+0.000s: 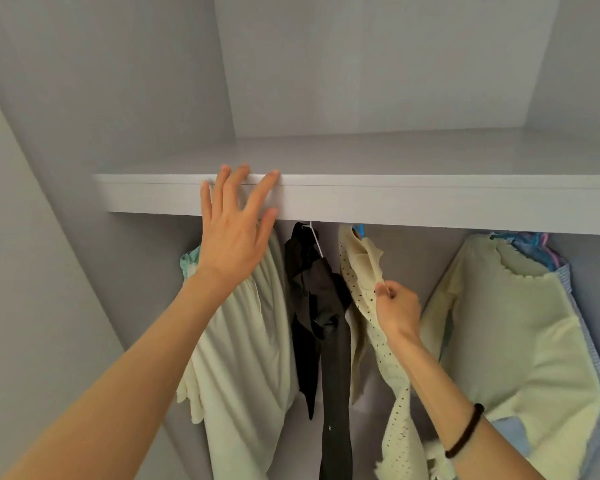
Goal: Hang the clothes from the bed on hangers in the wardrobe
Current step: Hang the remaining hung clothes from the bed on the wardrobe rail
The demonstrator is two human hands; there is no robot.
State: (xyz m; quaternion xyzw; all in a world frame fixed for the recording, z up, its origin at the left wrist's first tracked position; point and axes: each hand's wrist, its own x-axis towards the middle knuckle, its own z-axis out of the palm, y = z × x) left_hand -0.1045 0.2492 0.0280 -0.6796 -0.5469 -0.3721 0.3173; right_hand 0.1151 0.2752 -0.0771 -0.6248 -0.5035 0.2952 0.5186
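Note:
Inside the wardrobe, my left hand [234, 230] is raised with fingers spread, fingertips touching the front edge of the white shelf [430, 202]. My right hand [394, 306] pinches a cream perforated knit garment [361, 271] that hangs from a blue hanger [359, 230] under the shelf. To its left hang a black garment [321, 306] on a white hanger and a pale cream garment [243, 358] partly behind my left arm. A cream sweater [520, 323] hangs at the right. The rail is hidden by the shelf.
Behind the cream sweater at the far right hang light blue garments [568, 282] on blue and purple hangers. The wardrobe's grey side wall [66, 271] closes in on the left. A bare upper compartment [378, 81] sits above the shelf.

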